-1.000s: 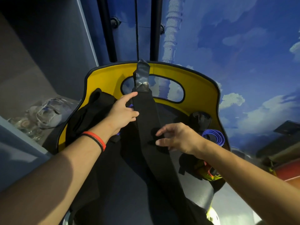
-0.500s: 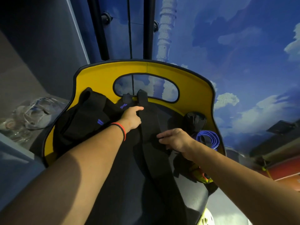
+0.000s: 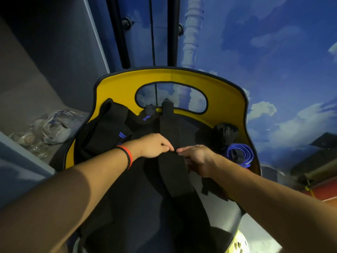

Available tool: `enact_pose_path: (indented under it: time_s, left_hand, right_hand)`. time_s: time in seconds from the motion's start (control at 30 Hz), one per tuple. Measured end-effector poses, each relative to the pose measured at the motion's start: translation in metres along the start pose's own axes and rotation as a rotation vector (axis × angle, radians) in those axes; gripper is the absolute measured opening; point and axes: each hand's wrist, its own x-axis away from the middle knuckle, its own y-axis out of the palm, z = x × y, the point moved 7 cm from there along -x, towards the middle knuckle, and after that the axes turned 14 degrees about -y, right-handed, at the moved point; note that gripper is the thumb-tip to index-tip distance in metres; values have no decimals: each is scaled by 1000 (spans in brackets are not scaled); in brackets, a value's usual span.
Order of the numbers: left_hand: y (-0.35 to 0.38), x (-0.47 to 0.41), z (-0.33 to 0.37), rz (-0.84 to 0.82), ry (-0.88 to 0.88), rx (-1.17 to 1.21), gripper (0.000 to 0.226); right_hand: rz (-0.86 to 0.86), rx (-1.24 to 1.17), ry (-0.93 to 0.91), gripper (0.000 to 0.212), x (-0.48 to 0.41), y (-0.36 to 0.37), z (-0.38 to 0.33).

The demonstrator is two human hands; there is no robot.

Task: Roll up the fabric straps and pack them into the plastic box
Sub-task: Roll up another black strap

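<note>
A long black fabric strap [image 3: 173, 161] runs from near to far along the yellow-walled box [image 3: 228, 99]. Left hand [image 3: 153, 146] and right hand [image 3: 197, 159] pinch it at mid-length. Far right lie a black roll [image 3: 226, 133] and a blue rolled strap [image 3: 240, 154].

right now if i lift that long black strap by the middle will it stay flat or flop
Likely flop: the long black strap drapes limply down the yellow seat. It looks like light fabric. It probably rolls easily, like the blue roll beside the right hand.

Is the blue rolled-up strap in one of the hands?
No, the blue rolled strap lies by the yellow rim, while the left hand and right hand pinch the long black strap.
</note>
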Motion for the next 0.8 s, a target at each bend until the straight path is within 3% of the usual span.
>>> enact_pose_path:
  time_s: [0.1, 0.23, 0.33, 0.4, 0.6, 0.67, 0.73, 0.8]
  left_hand:
    - [14, -1, -3, -25, -38, -79, 43]
    - [19, -2, -9, -38, -58, -168, 60]
    - [27, -1, -11, -70, -48, -222, 63]
    - [27, 1, -9, -54, -29, -218, 56]
    - [29, 11, -3, -85, 21, -145, 39]
    - [31, 14, -1, -106, 27, -150, 35]
    - [32, 19, 2, -123, 40, -182, 33]
    - [32, 24, 2, -128, 47, -189, 37]
  right_hand:
    - [-47, 341, -126, 25, -3, 0, -7]
    - [-328, 1214, -551, 36, -2, 5, -27]
    - [-491, 1433, -705, 62, 12, 2, -23]
    - [-559, 1548, -851, 67, 26, 7, -21]
    - [-698, 1661, -1186, 40, 57, 10, -12]
    - [-719, 1593, -1101, 38, 56, 4, -5]
    - [-710, 1379, -948, 35, 53, -2, 4]
    - [-683, 1302, -914, 33, 52, -2, 10]
